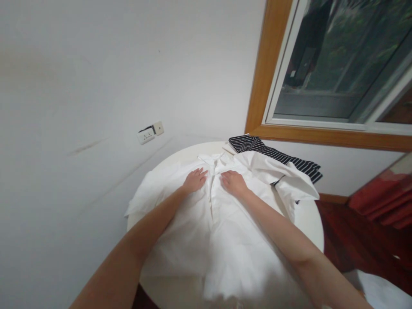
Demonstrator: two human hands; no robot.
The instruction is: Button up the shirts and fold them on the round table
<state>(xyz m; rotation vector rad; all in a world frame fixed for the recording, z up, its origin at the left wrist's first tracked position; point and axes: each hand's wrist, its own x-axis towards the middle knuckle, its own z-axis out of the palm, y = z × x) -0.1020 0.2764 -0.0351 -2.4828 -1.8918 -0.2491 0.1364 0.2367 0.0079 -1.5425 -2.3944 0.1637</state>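
A white shirt [222,231] lies spread front-up on a round white table [310,219], collar toward the wall. My left hand [195,180] rests flat on the shirt's chest just left of the button placket, fingers stretched out. My right hand [233,182] lies on the shirt just right of the placket, fingers bent slightly and pressed to the cloth near the collar. Neither hand holds anything. The shirt's right sleeve [289,182] is bunched up at the table's right side.
A black-and-white striped garment [277,155] lies at the table's far right, partly under the white sleeve. A wall socket [149,133] sits on the white wall behind. A wood-framed window [322,86] is at upper right, red-brown floor [354,240] below.
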